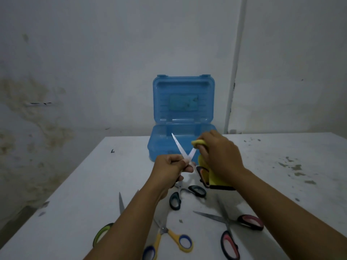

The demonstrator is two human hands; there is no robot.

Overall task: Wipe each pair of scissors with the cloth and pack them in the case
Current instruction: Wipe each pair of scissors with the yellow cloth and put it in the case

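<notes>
Yellow cloth (201,143) on crossed steel blades (180,147) — translucent blue case (183,98) behind

- Two forearms are seen, both bare from the lower edge of the view up to the wrists; no sleeve cuff is shown.
- The left hand (170,168) is ungloved, and no ring or band can be made out on its fingers.
- The right hand (219,152) is likewise ungloved, with no watch or bracelet seen at the wrist.

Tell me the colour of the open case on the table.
Translucent blue case, seen best in the head view.
</notes>
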